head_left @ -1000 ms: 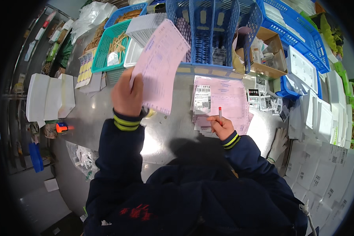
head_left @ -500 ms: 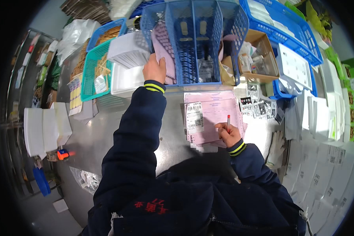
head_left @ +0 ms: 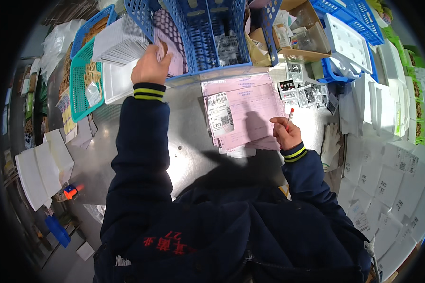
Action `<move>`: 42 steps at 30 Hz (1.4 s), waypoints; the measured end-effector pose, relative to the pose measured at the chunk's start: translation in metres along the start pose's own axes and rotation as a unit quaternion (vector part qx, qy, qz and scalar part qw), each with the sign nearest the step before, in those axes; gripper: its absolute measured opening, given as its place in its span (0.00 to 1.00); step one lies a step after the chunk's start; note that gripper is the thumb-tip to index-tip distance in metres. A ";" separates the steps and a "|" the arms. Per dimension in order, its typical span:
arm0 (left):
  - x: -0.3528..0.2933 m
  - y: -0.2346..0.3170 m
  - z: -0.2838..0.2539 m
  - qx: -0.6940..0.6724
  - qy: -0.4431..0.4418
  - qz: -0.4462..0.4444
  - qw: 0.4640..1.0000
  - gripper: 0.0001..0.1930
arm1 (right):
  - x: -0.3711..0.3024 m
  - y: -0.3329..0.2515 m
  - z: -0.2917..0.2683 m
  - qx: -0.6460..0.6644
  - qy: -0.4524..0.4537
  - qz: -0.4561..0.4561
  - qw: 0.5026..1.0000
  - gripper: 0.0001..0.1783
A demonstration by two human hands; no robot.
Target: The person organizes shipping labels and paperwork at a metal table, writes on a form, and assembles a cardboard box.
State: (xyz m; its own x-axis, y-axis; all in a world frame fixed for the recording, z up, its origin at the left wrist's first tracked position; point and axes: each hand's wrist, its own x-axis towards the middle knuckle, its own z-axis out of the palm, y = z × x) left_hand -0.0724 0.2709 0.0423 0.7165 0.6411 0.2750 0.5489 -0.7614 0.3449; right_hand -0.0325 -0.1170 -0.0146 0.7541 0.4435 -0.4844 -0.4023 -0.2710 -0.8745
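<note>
At the front of a blue divided basket [head_left: 204,70], my left hand [head_left: 151,66] is by the left compartment. Its thumb and forefinger are at the edge of the pink slips [head_left: 174,45] standing there, closed on them as far as I can see; the other fingertips are hidden. My right hand [head_left: 288,135] holds a red-tipped pen [head_left: 290,114] upright between curled fingers, at the right edge of a loose stack of pink forms [head_left: 252,111] on the metal table. A white barcode label [head_left: 220,117] lies on the stack's left side.
Small black-and-white packets [head_left: 307,94] lie right of the forms, below a cardboard box [head_left: 311,45]. To the left stand white cards [head_left: 120,41], a white tray [head_left: 118,84] and a green basket [head_left: 80,80]. A white glove [head_left: 330,144] lies near the table's right edge.
The view has shifted, so the basket and forms sit higher and further left. My left hand stays by the pink slips. My right hand has moved right off the forms, pen still held.
</note>
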 end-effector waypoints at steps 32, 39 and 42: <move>-0.243 0.049 0.083 -0.431 -0.130 0.129 0.884 0.16 | 0.023 0.020 -0.046 0.000 0.163 -0.064 0.985 0.09; -0.230 0.049 0.082 -0.411 -0.152 0.185 0.880 0.18 | 0.092 -0.001 -0.064 -0.091 0.119 -0.071 0.986 0.11; -0.231 0.049 0.084 -0.400 -0.126 0.232 0.877 0.18 | 0.110 -0.010 -0.057 -0.105 0.068 -0.068 0.990 0.13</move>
State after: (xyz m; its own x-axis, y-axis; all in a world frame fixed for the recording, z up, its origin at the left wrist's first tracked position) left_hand -0.1744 0.0776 -0.0799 0.9110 0.1613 0.3796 -0.2330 -0.5582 0.7963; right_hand 0.0841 -0.1141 -0.0581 0.8620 0.3733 -0.3429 -0.1872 -0.3943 -0.8997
